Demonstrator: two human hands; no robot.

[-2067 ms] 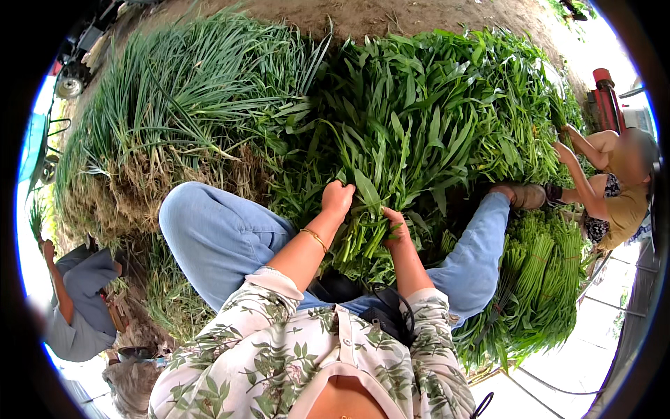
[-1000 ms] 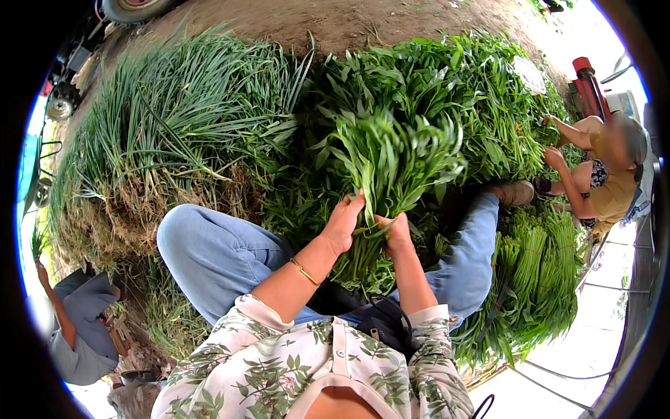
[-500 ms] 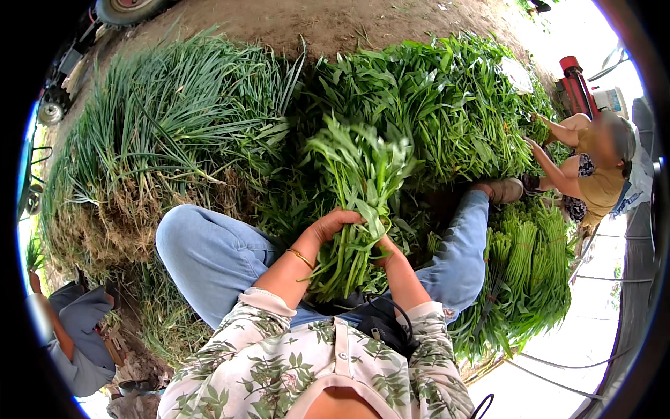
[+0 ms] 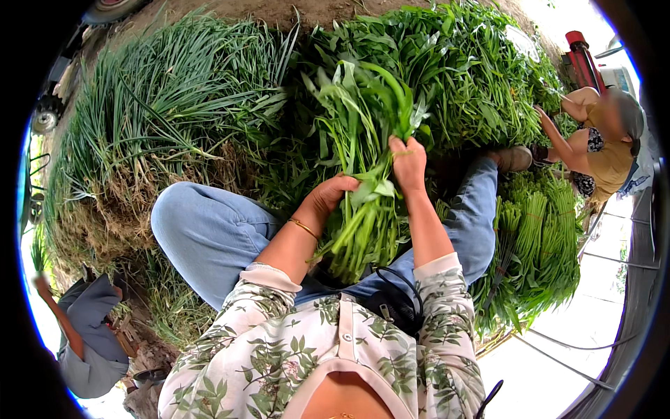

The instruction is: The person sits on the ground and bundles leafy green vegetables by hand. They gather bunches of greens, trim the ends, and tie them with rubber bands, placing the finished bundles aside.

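A loose bunch of water spinach (image 4: 366,185) is held upright between my knees, leaves away from me and cut stems toward my lap. My left hand (image 4: 333,193) is closed around the left side of its stems. Higher up on the right side, my right hand (image 4: 409,162) pinches some stems and leaves of the same bunch, its fingertips partly hidden by the greens. Beyond the bunch lies a large heap of water spinach (image 4: 447,77). Tied bundles of it (image 4: 534,230) are stacked outside my right leg.
A big pile of spring onions (image 4: 167,105) with dirty roots lies at the left. One co-worker (image 4: 600,150) sits at the right by the heap; another person (image 4: 87,328) sits at the lower left. A red cylinder (image 4: 585,63) stands at the far right, and a wheel (image 4: 45,120) shows far left.
My right hand has moved from the lower stems up to the right side of the leafy part. Leaves there are bent over. My left hand still grips the bunch.
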